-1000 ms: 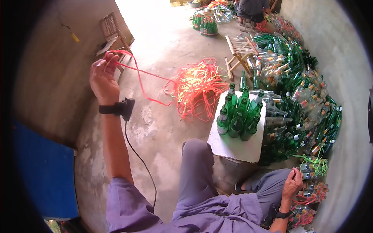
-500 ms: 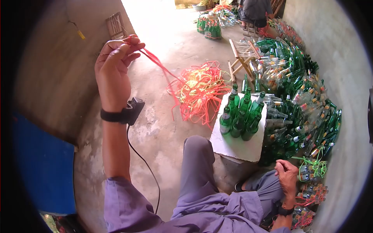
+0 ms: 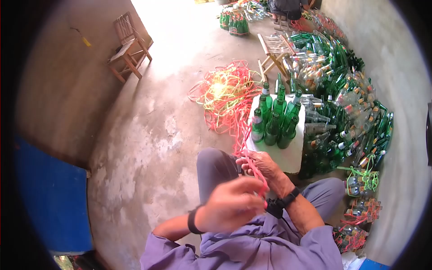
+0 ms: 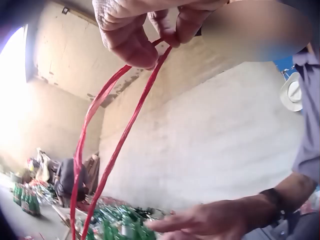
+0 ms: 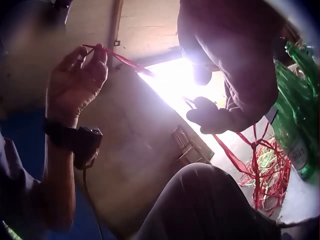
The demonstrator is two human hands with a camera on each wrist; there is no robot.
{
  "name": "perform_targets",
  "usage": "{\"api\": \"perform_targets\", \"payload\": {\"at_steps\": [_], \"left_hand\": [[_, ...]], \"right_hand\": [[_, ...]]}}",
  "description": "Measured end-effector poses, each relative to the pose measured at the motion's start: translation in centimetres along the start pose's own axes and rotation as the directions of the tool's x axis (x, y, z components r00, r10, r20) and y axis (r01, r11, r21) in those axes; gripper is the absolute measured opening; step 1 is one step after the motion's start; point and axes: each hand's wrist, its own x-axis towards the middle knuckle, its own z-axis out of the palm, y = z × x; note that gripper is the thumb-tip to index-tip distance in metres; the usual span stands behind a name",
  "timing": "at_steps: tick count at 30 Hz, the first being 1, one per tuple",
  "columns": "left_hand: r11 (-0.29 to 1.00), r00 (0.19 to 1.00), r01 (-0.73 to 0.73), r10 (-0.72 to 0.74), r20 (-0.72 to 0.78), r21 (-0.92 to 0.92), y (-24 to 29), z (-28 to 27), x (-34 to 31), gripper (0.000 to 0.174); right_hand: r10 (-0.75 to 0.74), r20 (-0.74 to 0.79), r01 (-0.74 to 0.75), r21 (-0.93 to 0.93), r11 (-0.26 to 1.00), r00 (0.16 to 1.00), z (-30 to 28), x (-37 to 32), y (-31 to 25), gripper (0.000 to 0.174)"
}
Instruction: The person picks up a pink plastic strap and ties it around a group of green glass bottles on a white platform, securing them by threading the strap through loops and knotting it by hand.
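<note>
My left hand (image 3: 231, 204), blurred in the head view, is low in front of the body. Red plastic ribbon (image 4: 132, 122) hangs in two strands from its pinching fingertips in the left wrist view. My right hand (image 3: 265, 166) sits just ahead, over the lap, fingers curled round the same ribbon, which runs across them. Beyond, the ribbon leads toward a tangled pile of red and yellow-green ribbon (image 3: 229, 94) on the floor. In the right wrist view a knot (image 5: 255, 144) shows in the strands. Several green bottles (image 3: 274, 121) stand grouped on a white board (image 3: 288, 157) beside the right hand.
A large heap of loose green and clear bottles (image 3: 342, 103) lines the right wall. Ribbon-tied bundles (image 3: 364, 209) lie at the lower right. A folding stool (image 3: 275, 49) and a wooden chair (image 3: 128, 47) stand farther off. Another person (image 3: 288, 9) sits at the back.
My left hand has come down and back from the far left to the lap, still with the ribbon. My right hand has moved left off the knee and now holds the ribbon too.
</note>
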Motion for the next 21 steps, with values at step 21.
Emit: {"api": "perform_targets", "payload": {"at_steps": [21], "left_hand": [[0.658, 0.695, 0.502, -0.693, -0.191, -0.561, -19.1, 4.3, -3.0, 0.053]], "right_hand": [[-0.335, -0.091, 0.189, -0.675, 0.713, 0.938, -3.0, -6.5, 2.3, 0.020]]}}
